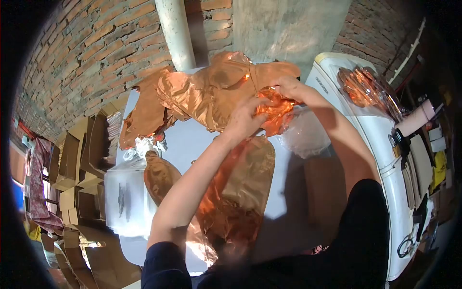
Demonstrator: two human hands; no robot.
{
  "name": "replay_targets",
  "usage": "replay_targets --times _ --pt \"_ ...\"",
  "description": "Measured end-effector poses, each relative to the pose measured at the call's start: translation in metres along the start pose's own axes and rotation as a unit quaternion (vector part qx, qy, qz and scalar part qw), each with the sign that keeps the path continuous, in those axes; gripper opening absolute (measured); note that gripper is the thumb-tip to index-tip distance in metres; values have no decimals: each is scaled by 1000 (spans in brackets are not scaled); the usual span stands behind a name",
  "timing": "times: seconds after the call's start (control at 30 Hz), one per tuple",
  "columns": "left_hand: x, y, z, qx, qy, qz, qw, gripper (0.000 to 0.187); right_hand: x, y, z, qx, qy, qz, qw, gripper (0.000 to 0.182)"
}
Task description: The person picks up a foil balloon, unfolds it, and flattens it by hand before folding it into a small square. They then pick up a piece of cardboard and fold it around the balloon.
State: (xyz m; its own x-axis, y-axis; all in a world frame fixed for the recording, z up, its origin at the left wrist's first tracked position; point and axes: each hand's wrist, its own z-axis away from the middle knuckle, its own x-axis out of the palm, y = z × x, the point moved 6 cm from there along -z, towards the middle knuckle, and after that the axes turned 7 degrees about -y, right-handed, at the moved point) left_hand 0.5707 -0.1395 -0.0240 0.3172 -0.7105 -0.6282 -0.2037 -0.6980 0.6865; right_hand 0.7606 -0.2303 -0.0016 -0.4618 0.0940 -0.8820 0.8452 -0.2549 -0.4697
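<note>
Dark sleeves (366,212) foremost; orange foil (276,115) lies between left hand (246,118), grip unclear, and right hand (289,88), pinching its far edge.

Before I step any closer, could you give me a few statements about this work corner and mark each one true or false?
1. The left grip and the right grip are both on the crumpled copper foil piece. True.
2. The cardboard boxes stand to the right of the white table. False: they stand to its left.
3. The white pipe runs in front of a brick wall. True.
4. The person's sleeves are white. False: they are dark.
5. A copper-coloured bundle lies on the white appliance at the right. True.
</note>
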Motion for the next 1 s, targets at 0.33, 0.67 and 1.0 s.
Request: replay_targets --times 0.33,0.67,1.0 --pt "42 -8 -52 -60 -42 -93 993 58 -14 -7 6 55 1 36 998 13" --pt "35 -33 -65 -166 -35 351 921 57 -22 -28 12 -86 107 180 974 37" --pt "-16 56 -48 -62 -162 379 909 77 22 32 39 -93 6 -595 798 61"
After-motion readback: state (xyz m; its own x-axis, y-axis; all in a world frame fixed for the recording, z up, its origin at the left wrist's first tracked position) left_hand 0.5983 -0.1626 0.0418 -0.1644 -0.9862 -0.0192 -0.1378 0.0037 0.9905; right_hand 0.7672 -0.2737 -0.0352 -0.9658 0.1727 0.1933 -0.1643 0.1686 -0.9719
